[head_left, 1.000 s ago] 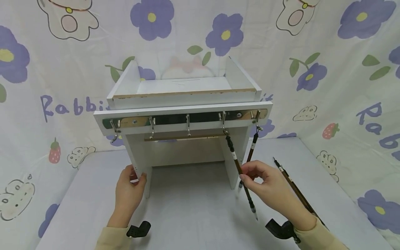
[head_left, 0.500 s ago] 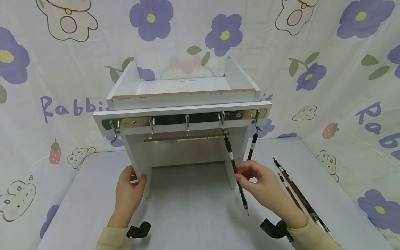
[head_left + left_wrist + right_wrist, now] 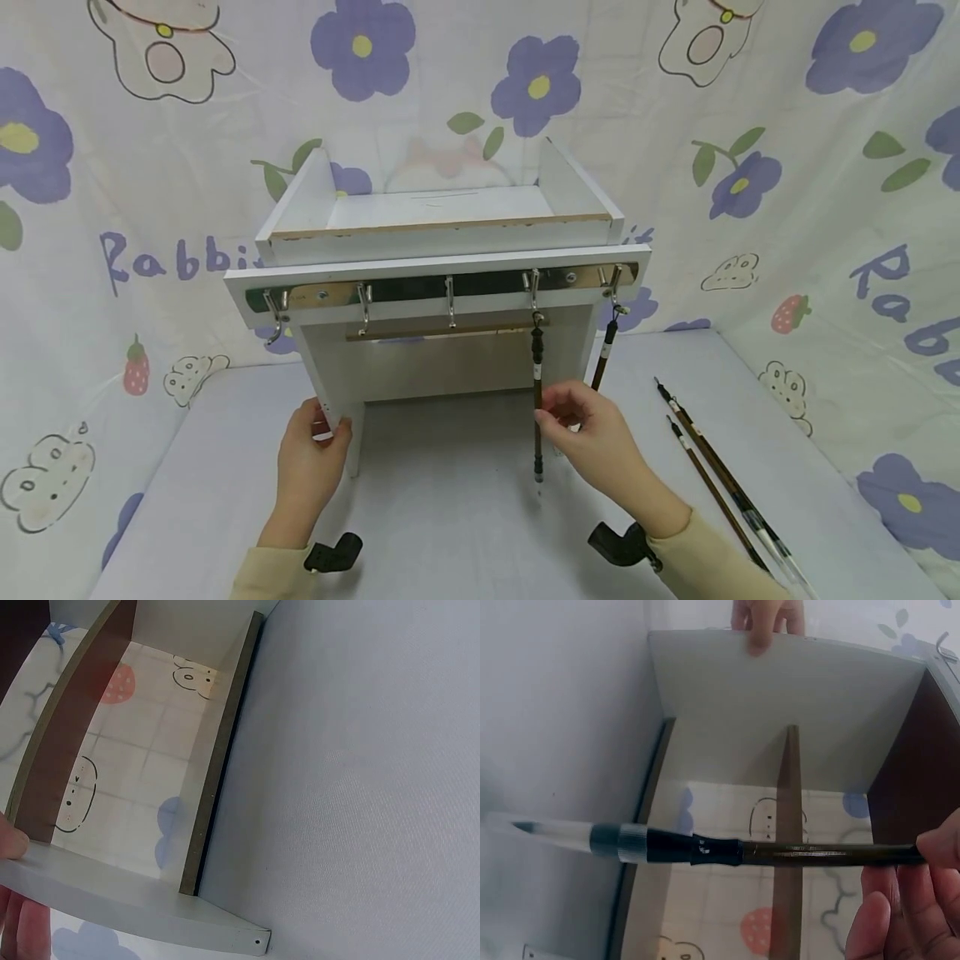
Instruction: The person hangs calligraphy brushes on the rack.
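Observation:
A white wooden shelf unit (image 3: 442, 247) stands on the table, with a metal rail of several hooks (image 3: 480, 286) along its front. My left hand (image 3: 309, 471) grips the edge of the shelf's left side panel (image 3: 324, 367), thumb on the inner face. With thumb and fingers, my right hand (image 3: 600, 446) pinches the shaft of a calligraphy brush (image 3: 537, 358). That brush hangs upright by its loop at the second hook from the right. Its capped, pale tip (image 3: 559, 834) points down. Another calligraphy brush (image 3: 604, 354) hangs from the rightmost hook, its lower part hidden behind my right hand.
Several more calligraphy brushes (image 3: 720, 479) lie on the white table (image 3: 442, 517) to the right of the shelf. A printed cloth backdrop (image 3: 420, 117) hangs behind and at both sides. An open tray-like top (image 3: 450, 208) sits above the rail.
My right hand has moved left with the brush's lower end, so the brush went from slanted to upright. More of the brushes on the table now shows. My left hand has stayed put.

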Action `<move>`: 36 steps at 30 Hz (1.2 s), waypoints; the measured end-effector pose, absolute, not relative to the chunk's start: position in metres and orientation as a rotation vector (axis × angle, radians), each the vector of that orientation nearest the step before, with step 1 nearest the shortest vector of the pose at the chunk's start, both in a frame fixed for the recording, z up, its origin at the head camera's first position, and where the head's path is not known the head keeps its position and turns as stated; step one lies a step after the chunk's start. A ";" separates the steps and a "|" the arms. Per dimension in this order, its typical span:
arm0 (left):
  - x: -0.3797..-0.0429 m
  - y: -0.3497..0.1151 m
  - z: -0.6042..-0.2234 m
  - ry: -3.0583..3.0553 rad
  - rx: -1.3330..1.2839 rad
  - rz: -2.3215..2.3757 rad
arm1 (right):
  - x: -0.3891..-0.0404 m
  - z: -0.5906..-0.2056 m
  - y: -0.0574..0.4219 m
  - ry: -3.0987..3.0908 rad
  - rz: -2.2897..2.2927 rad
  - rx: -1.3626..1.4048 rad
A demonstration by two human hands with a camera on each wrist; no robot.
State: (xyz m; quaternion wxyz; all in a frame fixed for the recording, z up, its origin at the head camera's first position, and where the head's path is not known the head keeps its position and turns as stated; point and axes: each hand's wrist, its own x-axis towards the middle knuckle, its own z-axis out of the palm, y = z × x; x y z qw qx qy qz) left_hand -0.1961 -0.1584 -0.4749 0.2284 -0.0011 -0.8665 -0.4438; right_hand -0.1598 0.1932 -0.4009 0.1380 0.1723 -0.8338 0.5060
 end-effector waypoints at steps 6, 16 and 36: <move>-0.196 -0.158 -0.475 -2.387 -0.015 -1.231 | -0.153 -0.385 0.182 -2.413 1.459 0.432; -0.196 -0.157 -0.474 -2.393 -0.008 -1.229 | -0.166 -0.406 0.191 -2.388 1.489 0.429; -0.197 -0.159 -0.476 -2.383 -0.005 -1.228 | -0.158 -0.399 0.193 -2.374 1.467 0.489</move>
